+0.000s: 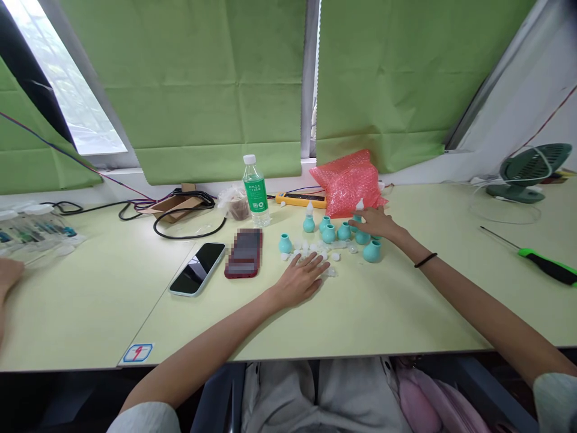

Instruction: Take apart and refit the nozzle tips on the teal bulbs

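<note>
My left hand (303,279) lies flat with its fingers spread, the fingertips among small white plastic pieces (306,245) on the table. My right hand (376,224) reaches in from the right, its fingers closed about a small turquoise bulb-shaped bottle with a white pointed tip (359,205); the hand partly covers it. Around it stand several more turquoise bottles with open necks, one of them (372,251) just below my right hand. Another turquoise bottle (309,224) carries a white tip, and a single open one (285,243) stands at the left.
A pink bubble-wrap bag (349,183) lies behind the bottles. To the left are a water bottle (256,192), a dark red phone (244,254) and a pale phone (197,269). A screwdriver (541,261) and small fan (527,171) are at right. Another person's hand (9,275) shows at far left.
</note>
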Available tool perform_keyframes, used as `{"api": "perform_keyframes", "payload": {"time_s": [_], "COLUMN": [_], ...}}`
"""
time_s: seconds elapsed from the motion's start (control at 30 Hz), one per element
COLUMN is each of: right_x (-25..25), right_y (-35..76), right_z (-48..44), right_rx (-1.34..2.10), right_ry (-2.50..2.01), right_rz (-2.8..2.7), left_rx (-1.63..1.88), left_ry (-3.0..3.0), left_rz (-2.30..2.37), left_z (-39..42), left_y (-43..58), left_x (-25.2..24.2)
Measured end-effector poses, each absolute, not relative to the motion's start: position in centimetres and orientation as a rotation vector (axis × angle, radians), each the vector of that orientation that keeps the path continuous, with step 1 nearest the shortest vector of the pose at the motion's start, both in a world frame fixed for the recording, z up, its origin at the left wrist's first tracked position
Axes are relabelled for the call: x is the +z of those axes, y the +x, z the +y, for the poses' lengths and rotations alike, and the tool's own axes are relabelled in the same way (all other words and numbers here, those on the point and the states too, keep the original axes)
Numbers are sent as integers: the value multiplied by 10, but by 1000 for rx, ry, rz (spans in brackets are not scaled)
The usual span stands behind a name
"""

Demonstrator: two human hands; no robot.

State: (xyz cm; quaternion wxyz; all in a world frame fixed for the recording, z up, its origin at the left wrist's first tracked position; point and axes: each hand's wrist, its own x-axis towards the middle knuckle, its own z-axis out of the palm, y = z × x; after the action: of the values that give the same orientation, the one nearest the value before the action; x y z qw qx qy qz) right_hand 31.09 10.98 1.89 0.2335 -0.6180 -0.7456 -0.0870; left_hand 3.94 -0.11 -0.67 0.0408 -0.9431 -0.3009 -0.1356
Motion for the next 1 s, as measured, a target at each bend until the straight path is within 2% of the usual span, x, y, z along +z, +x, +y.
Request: {"api": "perform_keyframes", "payload": {"time_s": [0.13, 0.23, 0.33, 0.47, 0.6, 0.73, 1.0], "right_x": [30, 46, 53, 37, 11, -3, -10], "right_y": [302, 289, 269, 233, 203, 192, 191], "right_z": [100, 83, 60, 26, 1, -11, -15], "right_rx": [-351, -545, -593, -461, -228, -94, 62], "right_ry": [-1753, -1534, -1305, -1043, -803, -750, -730], "right_rz": [-1869, -1649, -1582, -1725, -2182, -2394, -2277], "left_rx": [-490, -657, -951, -1417, -1749, -1763, -2036], "left_ry": [-2896, -2878, -2858, -2809, -2802, -3067, -3486], "left_rz": [-928, -962, -1035, -1237, -1417, -1533, -1985], "left_z": [-2, -1, 0, 3, 5, 6, 17], "left_y": [39, 39, 38, 31, 27, 30, 31], "left_x": [-5, -4, -1, 7, 11, 9, 7]}}
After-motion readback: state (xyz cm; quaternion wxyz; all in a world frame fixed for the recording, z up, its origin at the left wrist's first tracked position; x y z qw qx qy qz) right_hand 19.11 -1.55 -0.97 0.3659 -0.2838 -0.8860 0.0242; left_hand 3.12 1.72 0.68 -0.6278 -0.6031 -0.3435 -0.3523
